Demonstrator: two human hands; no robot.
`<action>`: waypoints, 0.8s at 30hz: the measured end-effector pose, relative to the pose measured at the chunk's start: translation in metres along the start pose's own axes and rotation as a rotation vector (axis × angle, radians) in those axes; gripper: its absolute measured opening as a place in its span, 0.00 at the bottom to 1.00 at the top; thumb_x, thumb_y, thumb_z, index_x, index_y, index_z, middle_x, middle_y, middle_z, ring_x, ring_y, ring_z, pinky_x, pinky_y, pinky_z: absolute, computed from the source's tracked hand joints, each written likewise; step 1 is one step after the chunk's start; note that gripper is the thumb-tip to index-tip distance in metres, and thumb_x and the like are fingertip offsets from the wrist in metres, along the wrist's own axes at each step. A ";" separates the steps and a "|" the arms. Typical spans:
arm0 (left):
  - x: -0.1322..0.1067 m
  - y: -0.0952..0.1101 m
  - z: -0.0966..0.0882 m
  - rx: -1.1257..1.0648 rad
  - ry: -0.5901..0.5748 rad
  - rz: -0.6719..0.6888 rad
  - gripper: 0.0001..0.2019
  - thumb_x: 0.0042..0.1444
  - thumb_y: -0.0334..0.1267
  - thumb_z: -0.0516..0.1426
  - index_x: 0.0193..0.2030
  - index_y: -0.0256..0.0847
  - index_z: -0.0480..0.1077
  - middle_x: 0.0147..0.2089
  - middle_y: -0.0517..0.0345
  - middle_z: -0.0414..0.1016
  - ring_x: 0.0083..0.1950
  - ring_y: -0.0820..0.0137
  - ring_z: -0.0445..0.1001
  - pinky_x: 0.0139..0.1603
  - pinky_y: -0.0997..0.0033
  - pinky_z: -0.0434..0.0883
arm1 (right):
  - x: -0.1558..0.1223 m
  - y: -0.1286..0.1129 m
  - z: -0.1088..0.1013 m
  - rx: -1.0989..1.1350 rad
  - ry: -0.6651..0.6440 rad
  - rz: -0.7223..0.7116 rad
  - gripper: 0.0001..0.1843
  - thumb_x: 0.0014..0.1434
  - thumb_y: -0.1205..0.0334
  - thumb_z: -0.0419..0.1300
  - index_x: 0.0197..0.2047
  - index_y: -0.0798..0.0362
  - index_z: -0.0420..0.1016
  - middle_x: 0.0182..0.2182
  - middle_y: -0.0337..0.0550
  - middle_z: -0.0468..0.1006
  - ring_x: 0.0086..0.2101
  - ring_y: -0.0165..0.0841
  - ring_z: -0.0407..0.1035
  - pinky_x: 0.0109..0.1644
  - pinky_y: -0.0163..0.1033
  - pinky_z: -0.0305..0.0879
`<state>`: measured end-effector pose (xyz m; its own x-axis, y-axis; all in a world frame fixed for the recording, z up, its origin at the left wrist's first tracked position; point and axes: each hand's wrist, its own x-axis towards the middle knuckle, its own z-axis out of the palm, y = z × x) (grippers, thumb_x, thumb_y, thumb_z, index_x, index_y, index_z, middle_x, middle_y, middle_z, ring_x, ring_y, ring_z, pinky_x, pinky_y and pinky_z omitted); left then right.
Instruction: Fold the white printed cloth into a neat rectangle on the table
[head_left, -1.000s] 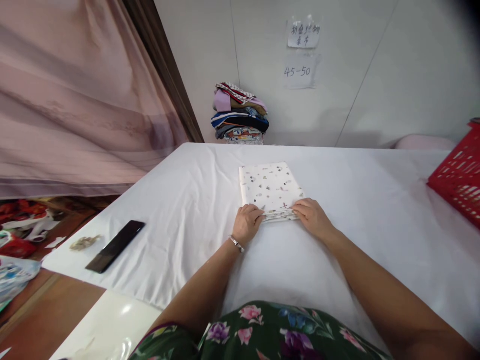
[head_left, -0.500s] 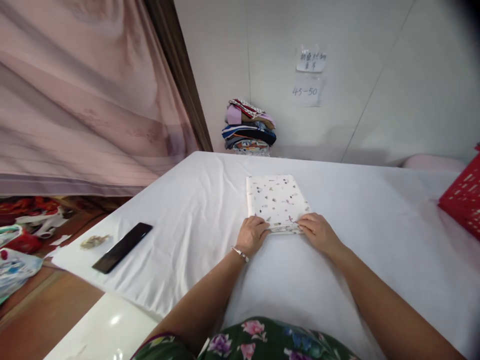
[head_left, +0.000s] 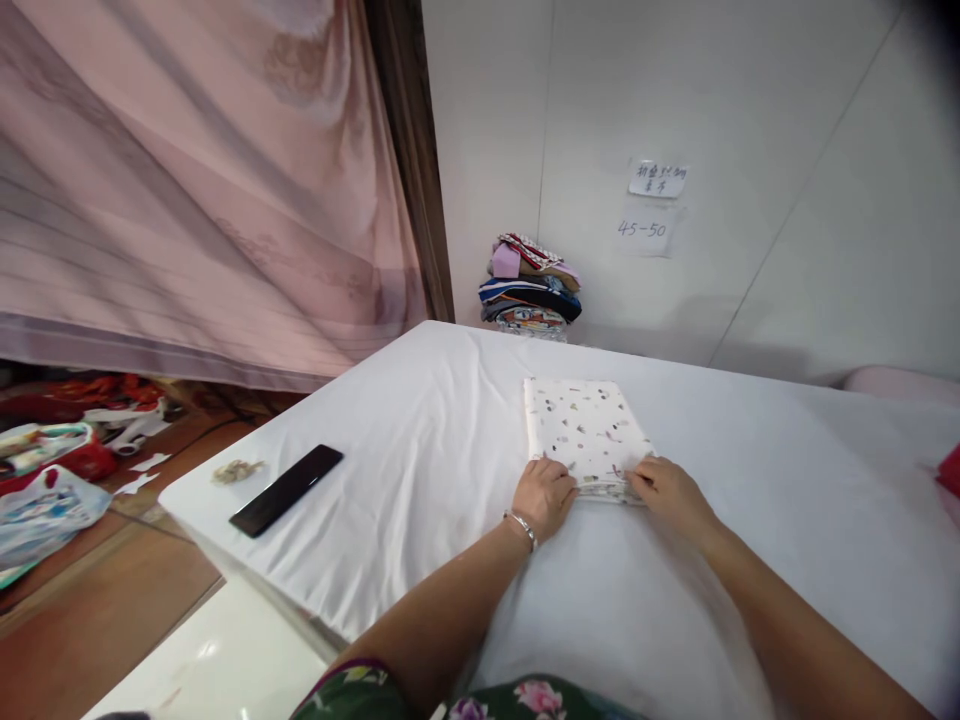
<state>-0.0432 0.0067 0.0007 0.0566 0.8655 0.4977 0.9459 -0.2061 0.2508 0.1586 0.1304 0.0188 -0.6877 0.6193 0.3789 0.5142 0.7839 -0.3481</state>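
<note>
A folded white cloth (head_left: pixel 585 425) with a small scattered print lies flat on the white-covered table (head_left: pixel 420 440). My left hand (head_left: pixel 546 492), with a bracelet at the wrist, grips the cloth's near left corner, fingers curled over the edge. At the near right corner, my right hand (head_left: pixel 666 490) pinches the cloth between thumb and fingers. Several folded layers show along the near edge between the two hands. The undersides of the fingers are hidden.
A black phone-like slab (head_left: pixel 286 490) and a small crumpled beige thing (head_left: pixel 237 471) lie at the table's left. Folded fabrics (head_left: pixel 531 285) are stacked behind the table by the wall. A pink curtain (head_left: pixel 225 200) hangs at left; a red basket edge (head_left: pixel 949 470) shows at right.
The view has turned leftward and up, so everything sits further right and most of the red basket has left the frame. Both hands keep their hold on the cloth.
</note>
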 end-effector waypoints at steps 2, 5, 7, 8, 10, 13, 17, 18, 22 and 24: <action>0.001 0.004 0.003 -0.011 -0.015 0.023 0.09 0.58 0.38 0.52 0.41 0.42 0.70 0.44 0.53 0.72 0.48 0.65 0.66 0.50 0.61 0.63 | 0.011 -0.008 -0.001 0.007 -0.035 -0.004 0.21 0.60 0.57 0.50 0.16 0.49 0.61 0.19 0.38 0.69 0.25 0.34 0.66 0.29 0.39 0.62; 0.000 0.011 0.008 -0.005 -0.077 0.070 0.20 0.55 0.41 0.54 0.55 0.40 0.63 0.55 0.51 0.67 0.57 0.62 0.61 0.58 0.58 0.58 | 0.031 -0.026 0.003 0.111 -0.074 -0.048 0.15 0.58 0.61 0.50 0.23 0.49 0.70 0.28 0.39 0.75 0.33 0.34 0.69 0.37 0.41 0.66; 0.000 0.014 0.011 0.016 -0.125 0.071 0.25 0.55 0.43 0.54 0.59 0.39 0.58 0.58 0.49 0.65 0.60 0.61 0.59 0.60 0.55 0.54 | 0.047 -0.038 0.010 0.171 -0.095 -0.063 0.11 0.57 0.63 0.51 0.30 0.48 0.74 0.36 0.40 0.77 0.39 0.35 0.70 0.43 0.42 0.66; -0.001 0.015 0.012 0.026 -0.141 0.063 0.26 0.55 0.44 0.54 0.60 0.39 0.57 0.59 0.49 0.64 0.60 0.61 0.58 0.61 0.54 0.53 | 0.055 -0.044 0.016 0.179 -0.107 -0.062 0.11 0.56 0.63 0.51 0.33 0.49 0.75 0.39 0.41 0.77 0.41 0.35 0.70 0.46 0.42 0.66; -0.001 0.015 0.014 0.035 -0.162 0.049 0.27 0.55 0.45 0.53 0.61 0.39 0.56 0.60 0.48 0.63 0.61 0.60 0.58 0.62 0.53 0.52 | 0.073 -0.053 0.028 0.156 -0.130 -0.066 0.12 0.55 0.63 0.52 0.39 0.49 0.75 0.45 0.44 0.75 0.46 0.37 0.69 0.50 0.44 0.65; -0.002 0.014 0.015 0.032 -0.181 0.051 0.27 0.56 0.46 0.53 0.61 0.39 0.56 0.61 0.47 0.62 0.62 0.59 0.57 0.62 0.53 0.52 | 0.101 -0.062 0.049 0.056 -0.180 -0.118 0.16 0.56 0.61 0.53 0.47 0.50 0.73 0.53 0.47 0.70 0.54 0.40 0.62 0.56 0.47 0.59; -0.003 0.013 0.014 0.020 -0.215 0.068 0.27 0.57 0.46 0.51 0.61 0.36 0.57 0.62 0.46 0.61 0.63 0.58 0.56 0.63 0.52 0.52 | 0.139 -0.067 0.075 -0.097 -0.288 -0.054 0.26 0.59 0.55 0.51 0.59 0.55 0.62 0.62 0.52 0.57 0.61 0.44 0.48 0.61 0.52 0.50; -0.004 0.014 0.013 0.019 -0.224 0.070 0.27 0.57 0.45 0.50 0.61 0.35 0.57 0.62 0.45 0.60 0.63 0.57 0.55 0.63 0.52 0.51 | 0.148 -0.067 0.081 -0.124 -0.307 -0.022 0.28 0.59 0.53 0.50 0.60 0.55 0.59 0.63 0.53 0.54 0.62 0.44 0.45 0.61 0.52 0.48; -0.005 0.015 0.014 0.012 -0.243 0.063 0.27 0.58 0.44 0.48 0.62 0.31 0.56 0.63 0.42 0.59 0.64 0.56 0.54 0.63 0.51 0.51 | 0.174 -0.062 0.103 -0.185 -0.363 0.077 0.32 0.62 0.46 0.43 0.64 0.55 0.52 0.65 0.51 0.48 0.63 0.42 0.39 0.63 0.52 0.41; -0.005 0.015 0.016 0.001 -0.244 0.060 0.28 0.58 0.44 0.48 0.62 0.32 0.56 0.62 0.42 0.59 0.64 0.55 0.54 0.63 0.51 0.52 | 0.179 -0.057 0.111 -0.205 -0.377 0.099 0.34 0.62 0.44 0.40 0.65 0.55 0.50 0.65 0.50 0.46 0.64 0.40 0.38 0.64 0.52 0.38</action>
<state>-0.0246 0.0062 -0.0114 0.1885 0.9364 0.2961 0.9388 -0.2603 0.2257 -0.0512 0.1913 0.0112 -0.7491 0.6624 -0.0003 0.6522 0.7374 -0.1756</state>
